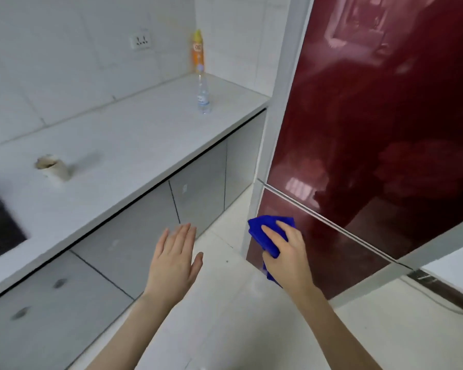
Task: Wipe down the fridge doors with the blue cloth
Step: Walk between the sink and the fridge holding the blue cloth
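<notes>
Wiping step, lower door (332,260): the right hand (288,253) grasps the cloth (265,231), pressing it to the panel at lower centre-right, just under the seam (332,225). The left hand (174,260) hovers released, fingers straight. The next move is probably a rightward sweep, since the door's left edge is close. The counter (118,145) lies well apart, and the upper door (372,102) offers open room above.

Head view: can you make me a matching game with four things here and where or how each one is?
1 blue cloth
2 clear bottle
3 orange can
4 left hand

A back corner of the counter
B open, holding nothing
C against the lower fridge door, under the right hand
D further forward on the counter

Pairs: 1-C, 2-D, 3-A, 4-B
</notes>
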